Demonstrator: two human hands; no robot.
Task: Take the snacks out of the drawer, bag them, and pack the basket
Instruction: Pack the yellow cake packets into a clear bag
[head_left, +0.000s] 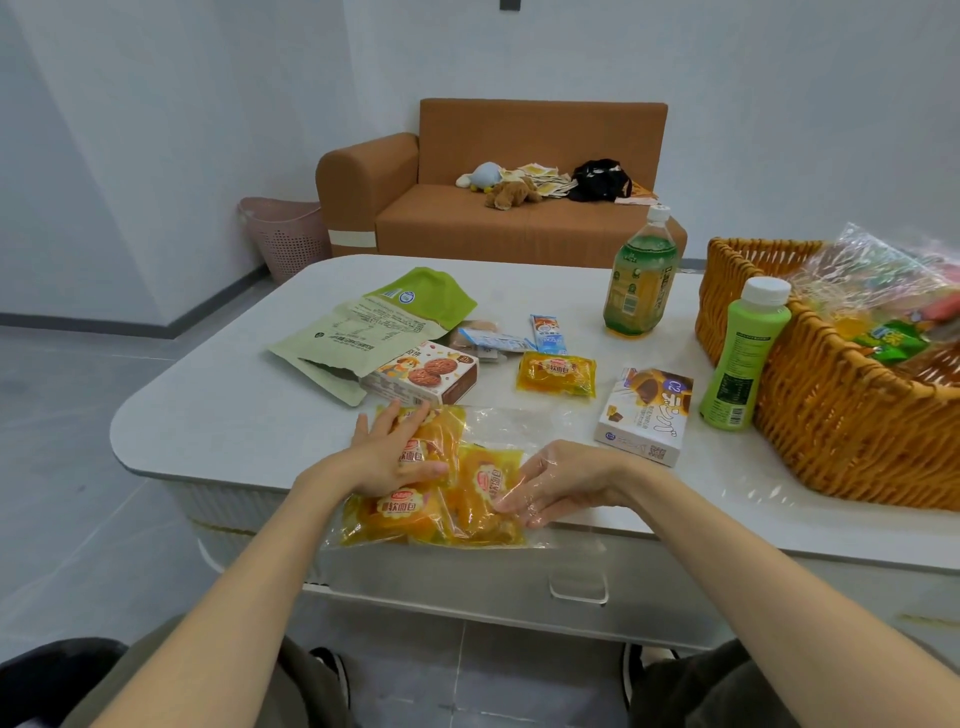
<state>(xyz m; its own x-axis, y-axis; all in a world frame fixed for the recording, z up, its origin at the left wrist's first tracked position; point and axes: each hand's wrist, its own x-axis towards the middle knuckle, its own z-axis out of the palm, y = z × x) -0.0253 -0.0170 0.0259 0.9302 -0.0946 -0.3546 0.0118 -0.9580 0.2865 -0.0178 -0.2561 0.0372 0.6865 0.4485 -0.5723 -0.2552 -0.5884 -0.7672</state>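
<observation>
Wicker basket (831, 415): my landmark, at the right end of the table (234, 415). It already holds a crinkled film bag of coloured packets (878, 291), so I judge one lot bagged and packed.
Clear bag (498, 421): well left of the basket, at the near table edge. Several yellow bread packets (483, 488) lie inside it.
Left hand (389, 457): fingers straight and spread, pressing flat on the packets at the end of the bag farthest from the basket.
Right hand (561, 483): at the end of the bag nearer the basket. The fingers are loosely extended with film lying over them, and I see them clamped on nothing.
Drawer (571, 577): below the bag, left of the basket, front closed.
Still unbagged, moving away from the basket: green bottle (743, 358) touching its wall, purple box (644, 415), tea bottle (639, 280), loose yellow packet (556, 374), blue wrappers (548, 332), biscuit box (421, 379), green pouch (363, 332).
Progress: I judge the emptying largely done and the bagging roughly midway. This bag is not yet in the basket.
Legible writing: 软面包 on the yellow packets, under a red oval logo I cannot read.
Other labels: the biscuit box shows biscuits and a cartoon dog. The purple box carries a QR code. The bottle labels are too small to read.
</observation>
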